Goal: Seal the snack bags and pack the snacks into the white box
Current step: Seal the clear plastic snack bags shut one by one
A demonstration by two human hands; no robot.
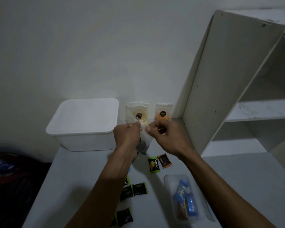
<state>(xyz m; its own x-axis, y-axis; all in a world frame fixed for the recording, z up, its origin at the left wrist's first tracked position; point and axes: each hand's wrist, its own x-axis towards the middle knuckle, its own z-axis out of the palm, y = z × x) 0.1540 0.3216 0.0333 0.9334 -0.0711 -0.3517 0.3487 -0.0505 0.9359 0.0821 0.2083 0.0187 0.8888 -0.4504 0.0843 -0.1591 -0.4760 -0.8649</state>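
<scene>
My left hand (127,133) and my right hand (164,134) pinch the top edge of a clear plastic snack bag (144,145) held above the table, with dark snacks blurred inside it. The white box (84,127) stands with its lid on, just left of my hands. Two clear bags lean on the wall behind: one (137,111) with a dark label, one (163,112) with an orange snack. Another clear bag (183,197) with blue wrapped bars lies at the front right. Loose green-black packets (153,165) and a brown packet (164,160) lie on the table.
Several more dark green packets (135,190) lie near the table's front under my left forearm. A white shelf unit (234,79) stands at the right, its side panel close to my right hand. Dark cloth (8,178) lies off the table's left edge.
</scene>
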